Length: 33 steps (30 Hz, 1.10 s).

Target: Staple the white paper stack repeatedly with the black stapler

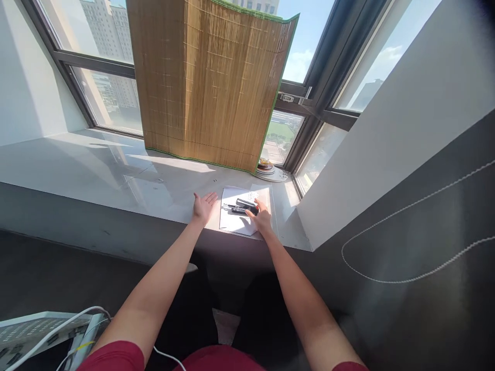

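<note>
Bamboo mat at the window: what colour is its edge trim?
Green binding around the tan bamboo mat; clearest along its bottom edge, head view.

Bamboo mat (209,82) upright against the window (104,51), small stacked dishes (266,168) just beside it, white cable (58,323) lower left.

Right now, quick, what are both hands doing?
Left hand: open, flat on the sill.
Right hand: on a black tool; grip cannot be told.
</note>
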Motion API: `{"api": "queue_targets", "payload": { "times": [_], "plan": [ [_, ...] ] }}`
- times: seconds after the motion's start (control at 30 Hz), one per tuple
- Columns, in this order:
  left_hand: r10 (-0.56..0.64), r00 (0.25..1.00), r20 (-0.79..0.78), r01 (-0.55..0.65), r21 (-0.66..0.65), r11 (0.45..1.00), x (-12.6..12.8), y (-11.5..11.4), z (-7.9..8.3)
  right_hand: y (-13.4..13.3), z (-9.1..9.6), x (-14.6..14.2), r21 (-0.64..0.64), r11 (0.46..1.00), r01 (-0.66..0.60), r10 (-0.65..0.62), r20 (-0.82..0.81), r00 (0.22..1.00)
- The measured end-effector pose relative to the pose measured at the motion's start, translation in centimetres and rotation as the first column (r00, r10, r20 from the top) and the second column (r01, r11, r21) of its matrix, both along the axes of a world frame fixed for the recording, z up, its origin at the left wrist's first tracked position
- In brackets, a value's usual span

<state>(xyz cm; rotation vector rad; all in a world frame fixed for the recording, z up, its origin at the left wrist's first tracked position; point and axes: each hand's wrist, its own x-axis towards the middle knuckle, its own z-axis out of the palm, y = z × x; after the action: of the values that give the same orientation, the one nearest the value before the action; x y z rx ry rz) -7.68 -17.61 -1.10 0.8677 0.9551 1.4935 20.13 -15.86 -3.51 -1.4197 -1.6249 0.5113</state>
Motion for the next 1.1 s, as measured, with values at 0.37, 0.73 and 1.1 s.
{"api": "queue_targets", "payload": {
  "times": [0.37,0.73,1.1],
  "plan": [
    [-0.005,0.994,-0.111,0.007,0.011,1.0,3.5,-1.3,-2.8,-0.6,-0.2,-0.1,0.113,0.991,-0.073,0.065,0.078,0.995],
    [-0.083,0.996,0.025,0.084,-0.027,0.996,2.6,-1.2,-3.1,-2.6,0.1,-0.6,0.474,0.864,-0.171,0.143,0.094,0.985],
    [-0.188,0.837,0.514,0.254,-0.061,0.965,2.7,-1.6,-2.4,-2.9,-0.9,-1.3,0.645,0.601,-0.472,0.219,0.436,0.873]
  ]
}}
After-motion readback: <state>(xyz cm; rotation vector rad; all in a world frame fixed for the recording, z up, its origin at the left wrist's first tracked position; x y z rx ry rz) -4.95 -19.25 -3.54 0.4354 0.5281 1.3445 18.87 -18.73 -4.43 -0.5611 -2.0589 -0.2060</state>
